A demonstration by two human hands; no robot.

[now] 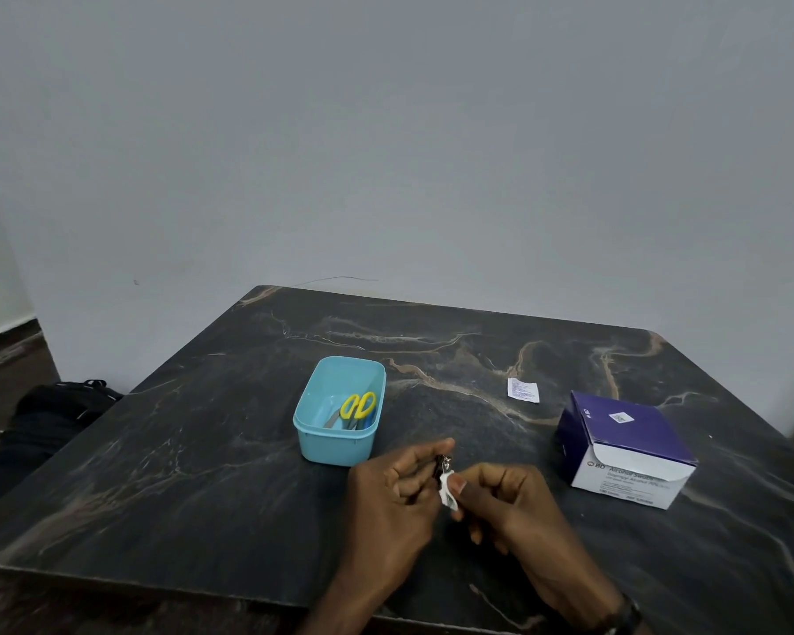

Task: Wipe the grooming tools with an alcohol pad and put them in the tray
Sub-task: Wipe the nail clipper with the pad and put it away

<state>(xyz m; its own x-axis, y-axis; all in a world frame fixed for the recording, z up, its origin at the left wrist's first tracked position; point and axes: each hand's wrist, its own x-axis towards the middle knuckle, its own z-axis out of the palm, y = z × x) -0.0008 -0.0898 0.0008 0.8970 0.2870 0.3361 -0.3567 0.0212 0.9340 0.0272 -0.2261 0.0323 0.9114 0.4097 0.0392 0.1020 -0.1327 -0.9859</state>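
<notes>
the left hand (pixel 395 492) holds a small dark tool (pixel 442 465) up over the table (pixel 202 451). its fingers are curled round the tool and pinch it, and the tool's shiny metal tip pokes up past the fingertips. the right hand (pixel 500 497) is just beside it and pinches a little white alcohol pad (pixel 448 490) between thumb and fingers. the pad is pressed on the tool, so the two hands meet in the middle with the tool and pad between them.

the tool is small, and most of it is hidden by the fingers. it looks dark with a silver end, and it stands nearly upright, leaning a bit toward the far side. i cannot tell just what kind of tool it is.

the blue tray (pixel 310 423) sits on the table ahead of the left hand and a little to its left. it is near, not touching. the left hand is the closer one, and it already has the tool, so i think it would be the one to reach forward and drop it in. the tray's long side runs away from the person.

inside the tray lie yellow-handled scissors (pixel 358 407), with other tools under them that i cannot make out. so i think some tools are already done.

off to the right stands a purple and white box of swabs (pixel 624 451), and a torn white wrapper (pixel 522 390) lies flat on the table behind it.
</notes>
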